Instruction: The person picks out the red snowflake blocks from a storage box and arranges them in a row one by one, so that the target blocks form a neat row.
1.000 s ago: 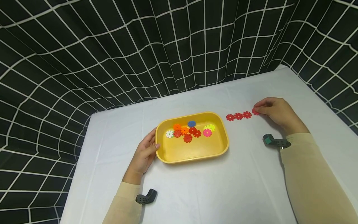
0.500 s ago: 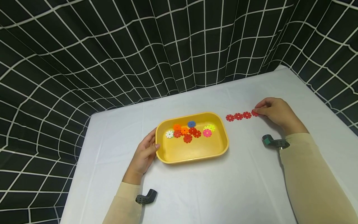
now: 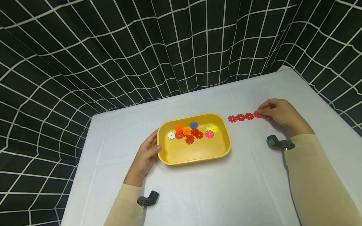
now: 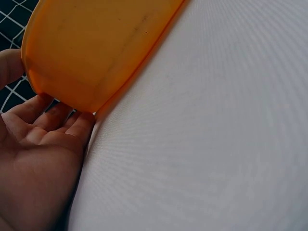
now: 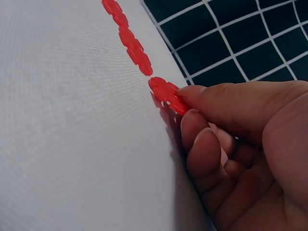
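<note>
My right hand (image 3: 278, 113) pinches a red notched snowflake disc (image 5: 166, 91) between thumb and fingers at the right end of a row of red discs (image 3: 241, 117). In the right wrist view the held disc tilts a little, one edge off the white cloth, its far edge at or very near the end disc of the row. My left hand (image 3: 145, 155) holds the left end of a yellow tray (image 3: 195, 153), thumb over the rim and fingers against the outer wall. The left wrist view shows those fingers (image 4: 79, 127) along the tray's end.
Inside the tray lie several snowflake discs: red ones (image 3: 189, 139), orange ones (image 3: 179, 128), a white one (image 3: 171, 135), a blue one (image 3: 193, 125), a pink one (image 3: 209, 134) and yellow ones (image 3: 214, 129). A dark grid-patterned curtain (image 3: 181, 47) rises behind the white-covered table (image 3: 226, 194).
The disc in my right hand has come slightly down and left, closer to the row's end. The row has shifted a touch left. My left hand and the tray look unmoved.
</note>
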{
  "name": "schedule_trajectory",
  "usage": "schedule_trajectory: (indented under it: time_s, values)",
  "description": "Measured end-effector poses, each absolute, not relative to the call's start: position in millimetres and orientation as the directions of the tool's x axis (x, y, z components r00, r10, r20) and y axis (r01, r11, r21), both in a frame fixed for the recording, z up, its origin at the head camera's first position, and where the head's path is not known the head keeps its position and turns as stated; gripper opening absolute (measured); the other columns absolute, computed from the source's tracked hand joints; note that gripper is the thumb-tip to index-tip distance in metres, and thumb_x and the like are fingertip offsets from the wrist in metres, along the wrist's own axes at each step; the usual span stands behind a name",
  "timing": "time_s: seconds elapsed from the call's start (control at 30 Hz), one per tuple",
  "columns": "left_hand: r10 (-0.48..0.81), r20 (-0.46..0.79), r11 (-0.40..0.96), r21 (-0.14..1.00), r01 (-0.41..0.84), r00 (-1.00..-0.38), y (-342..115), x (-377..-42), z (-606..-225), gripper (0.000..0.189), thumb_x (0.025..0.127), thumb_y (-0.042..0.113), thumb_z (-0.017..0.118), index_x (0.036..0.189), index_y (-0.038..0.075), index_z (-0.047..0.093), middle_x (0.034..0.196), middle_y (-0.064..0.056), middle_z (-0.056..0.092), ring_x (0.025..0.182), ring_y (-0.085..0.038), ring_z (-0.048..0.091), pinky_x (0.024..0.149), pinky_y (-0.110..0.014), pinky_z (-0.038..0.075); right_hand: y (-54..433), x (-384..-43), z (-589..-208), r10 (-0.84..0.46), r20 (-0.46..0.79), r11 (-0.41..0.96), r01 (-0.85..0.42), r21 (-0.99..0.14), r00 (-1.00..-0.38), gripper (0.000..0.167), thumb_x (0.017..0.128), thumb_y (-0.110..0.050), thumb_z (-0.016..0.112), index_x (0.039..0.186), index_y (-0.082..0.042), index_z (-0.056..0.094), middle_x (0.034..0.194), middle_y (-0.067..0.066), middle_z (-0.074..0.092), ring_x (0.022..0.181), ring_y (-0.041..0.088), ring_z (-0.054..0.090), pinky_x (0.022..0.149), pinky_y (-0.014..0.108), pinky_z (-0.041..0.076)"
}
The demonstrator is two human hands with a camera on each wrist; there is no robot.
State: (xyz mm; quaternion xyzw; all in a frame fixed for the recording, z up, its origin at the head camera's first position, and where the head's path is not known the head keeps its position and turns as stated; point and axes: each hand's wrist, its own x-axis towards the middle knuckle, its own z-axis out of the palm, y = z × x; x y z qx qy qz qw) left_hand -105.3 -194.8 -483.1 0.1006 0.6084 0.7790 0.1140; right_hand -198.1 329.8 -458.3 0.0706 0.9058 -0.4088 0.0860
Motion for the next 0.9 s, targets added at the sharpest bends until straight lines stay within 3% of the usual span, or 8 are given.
schedule_trajectory:
  time_s: [0.37, 0.5, 0.67, 0.9]
  values:
    - [0.298, 0.018, -0.239, 0.969, -0.057, -0.954, -194.8, -105.4, -483.4, 0.069, 0.104, -0.006, 0.052, 0.169, -0.001, 0.031, 0.173, -0.015, 0.035, 0.158, -0.032, 0.034, 0.121, -0.040, 0.039, 329.0, -197.0, -457.0, 0.076, -0.226, 0.630, 0.222, -0.744, -0.971, 0.051, 0.110, -0.045, 0.063, 0.130, 0.001, 0.067, 0.116, 0.021, 0.067, 0.107, 0.038, 0.055, 0.087, 0.045, 0.050]
    - [0.299, 0.023, -0.244, 0.968, -0.053, -0.954, -194.7, -105.7, -484.1, 0.068, 0.104, -0.007, 0.051, 0.169, -0.002, 0.031, 0.172, -0.017, 0.035, 0.158, -0.034, 0.034, 0.121, -0.040, 0.040, 331.9, -195.8, -459.6, 0.090, -0.206, 0.600, 0.218, -0.770, -0.974, 0.055, 0.111, -0.049, 0.059, 0.133, 0.002, 0.066, 0.116, 0.020, 0.067, 0.105, 0.035, 0.057, 0.086, 0.037, 0.052]
    - [0.299, 0.019, -0.243, 0.968, -0.057, -0.954, -194.7, -105.9, -484.1, 0.068, 0.104, -0.006, 0.052, 0.169, -0.001, 0.032, 0.172, -0.015, 0.036, 0.158, -0.032, 0.034, 0.121, -0.039, 0.039, 340.8, -192.6, -467.7, 0.121, -0.193, 0.457, 0.227, -0.860, -0.974, 0.056, 0.111, -0.050, 0.058, 0.140, -0.002, 0.065, 0.126, 0.012, 0.064, 0.098, 0.022, 0.065, 0.080, 0.019, 0.056]
    - [0.306, 0.022, -0.242, 0.969, -0.056, -0.952, -195.4, -106.4, -484.6, 0.068, 0.105, -0.005, 0.053, 0.169, 0.000, 0.032, 0.173, -0.014, 0.036, 0.158, -0.032, 0.034, 0.121, -0.040, 0.040, 343.7, -190.3, -471.3, 0.141, -0.147, 0.243, 0.178, -0.954, -0.979, 0.058, 0.108, -0.047, 0.066, 0.140, 0.001, 0.064, 0.113, -0.001, 0.071, 0.094, 0.014, 0.067, 0.079, 0.018, 0.060]
